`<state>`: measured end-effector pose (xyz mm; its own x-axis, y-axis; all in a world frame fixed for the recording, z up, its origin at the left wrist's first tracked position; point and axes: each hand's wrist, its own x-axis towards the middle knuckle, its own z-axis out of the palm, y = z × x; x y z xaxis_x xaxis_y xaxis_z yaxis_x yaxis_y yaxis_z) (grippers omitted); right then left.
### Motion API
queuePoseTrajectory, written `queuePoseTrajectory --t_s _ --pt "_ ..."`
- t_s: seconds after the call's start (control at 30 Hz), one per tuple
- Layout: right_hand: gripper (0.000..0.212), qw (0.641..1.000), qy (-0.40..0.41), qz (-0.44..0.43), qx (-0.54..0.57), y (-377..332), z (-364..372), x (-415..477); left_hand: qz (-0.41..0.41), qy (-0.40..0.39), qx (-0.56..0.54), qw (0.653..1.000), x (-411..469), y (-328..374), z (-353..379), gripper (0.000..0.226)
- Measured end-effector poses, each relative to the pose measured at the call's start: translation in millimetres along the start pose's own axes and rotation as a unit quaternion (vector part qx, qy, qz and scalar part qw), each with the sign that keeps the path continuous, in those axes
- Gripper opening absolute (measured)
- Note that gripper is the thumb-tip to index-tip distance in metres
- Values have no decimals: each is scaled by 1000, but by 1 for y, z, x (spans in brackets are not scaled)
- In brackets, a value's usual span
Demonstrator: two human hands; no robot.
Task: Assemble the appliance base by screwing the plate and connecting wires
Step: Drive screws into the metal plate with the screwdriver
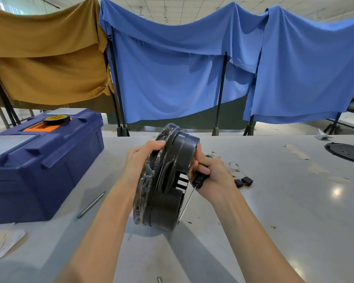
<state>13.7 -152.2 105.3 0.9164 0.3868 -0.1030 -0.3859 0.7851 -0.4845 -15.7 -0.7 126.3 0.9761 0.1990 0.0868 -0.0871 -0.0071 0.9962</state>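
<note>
- Nearest the lens, at 6 o'clock on the table (274, 221), a small metal piece (159, 280) lies at the frame's edge; its kind cannot be told.
- Appliance base (168, 180): dark, round, stood on edge at the table's centre, with its lower rim touching the surface and leaning slightly. Clear film (145, 190) covers its left face.
- Left hand (140, 158): at 10 o'clock on the base, fingers curled over the film-covered rim, gripping it.
- Right hand (211, 172): at 3 o'clock on the base, closed round the handle of a screwdriver (199, 178). The shaft points down toward 5 o'clock beside the cut-out openings.
- Plate (347, 153): a black disc lies flat, well apart at 2 o'clock, not fitted; it is probably the task's plate.
- Wires (234, 166) and two small connectors (244, 181) lie loose on the table, just beyond the right hand.
- Toolbox (45, 160), with a tape roll (56, 119) on its lid, stands at 9 o'clock; a metal rod (91, 204) lies at 8 o'clock.
- Handling, as judged: a stiff moulded shell of moderate weight. The film looks slippery, so the bare stepped rim is the safer hold. On edge it may roll, and laying it flat would steady it for screwing.
</note>
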Motion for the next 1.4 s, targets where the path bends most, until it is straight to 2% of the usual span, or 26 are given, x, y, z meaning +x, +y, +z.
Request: queuePoseTrajectory --t_s 0.03,0.1,0.2,0.3,0.47,0.6,0.63,0.73,0.8,0.87,0.97,1.1,1.2,1.23,1.27,1.33,1.37,1.4 --pt "25 999 13 -20 -21 1 2 0 17 -7 -33 999 -4 -1 2 22" --pt "29 992 73 -69 -81 1 3 -1 60 -26 -63 996 -9 -7 0 26" --pt "15 957 168 -159 -175 -2 10 -5 84 -29 -61 994 -6 -11 2 20" --pt "12 929 204 -192 -240 -6 10 -10 111 -27 -34 993 -4 -12 6 19" --pt "23 916 203 -189 -290 -14 9 -18 156 -15 30 987 -3 -5 16 22" --pt "28 903 213 -185 -325 -24 4 -20 123 1 37 992 -2 -3 30 61" --pt "28 907 207 -178 -320 -28 2 -20 122 10 26 992 0 -3 32 58" --pt "17 923 180 -159 -302 -37 -5 -20 129 22 10 991 4 0 40 28" --pt "21 931 162 -154 -289 -40 -12 -19 129 16 32 991 7 1 42 15" --pt "23 936 147 -151 -283 -41 -17 -18 128 9 48 991 7 0 45 18" --pt "14 938 129 -147 -287 -41 -22 -17 171 20 121 978 6 2 47 19" --pt "14 939 127 -144 -284 -42 -25 -15 234 8 269 934 6 8 51 18" --pt "16 944 125 -130 -278 -43 -27 -15 259 -18 331 907 5 7 54 11" --pt "16 946 119 -126 -274 -43 -28 -15 258 -19 325 909 4 5 55 11" --pt "17 949 109 -124 -269 -42 -29 -16 243 -15 281 928 2 4 57 14" --pt "19 954 93 -119 -260 -42 -30 -16 135 -8 103 985 1 5 63 24" --pt "22 956 88 -116 -256 -42 -30 -16 77 -3 30 997 3 5 66 27" --pt "24 957 84 -114 -252 -42 -31 -15 47 1 3 999 4 3 69 27"
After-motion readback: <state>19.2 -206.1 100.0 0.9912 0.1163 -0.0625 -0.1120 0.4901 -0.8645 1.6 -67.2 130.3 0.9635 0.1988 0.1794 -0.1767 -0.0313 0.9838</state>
